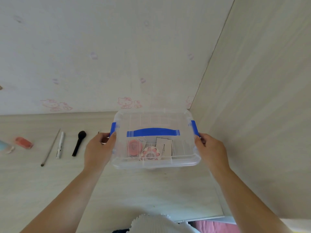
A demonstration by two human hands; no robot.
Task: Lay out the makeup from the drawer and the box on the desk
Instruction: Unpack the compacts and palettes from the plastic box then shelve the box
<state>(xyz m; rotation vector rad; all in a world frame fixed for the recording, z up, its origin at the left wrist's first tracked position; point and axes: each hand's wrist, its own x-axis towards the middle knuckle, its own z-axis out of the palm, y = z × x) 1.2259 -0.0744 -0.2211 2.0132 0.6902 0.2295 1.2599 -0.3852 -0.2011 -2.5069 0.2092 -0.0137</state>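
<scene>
Both hands are clamped on the clear plastic box (155, 140): the left hand (97, 148) grips its left end with the thumb up against the blue latch (113, 130) there, and the right hand (210, 148) grips the right end just below the other blue latch (195, 128), fingers curled round the side. The lid is on, with a blue carrying handle (153, 132) lying flat across its top. Through the clear plastic you can see a round pink compact (134, 147), a round paw-patterned case (150, 153) touching it towards the front, and a pale card with printed lettering (164, 147) just beside them. The box is at the back right corner of the desk (134, 190), close to the wall and the side panel; whether it rests on the surface or is lifted slightly I cannot tell. Left of the left hand, along the back part of the desk, things lie in a row: a dark makeup brush (79, 142) nearest, then a white and silver pen-shaped item (60, 145), then a long thin brush (50, 147), then a pink-red tube (24, 142), and at the left edge a pale blue object (5, 146), cut off by the frame.
</scene>
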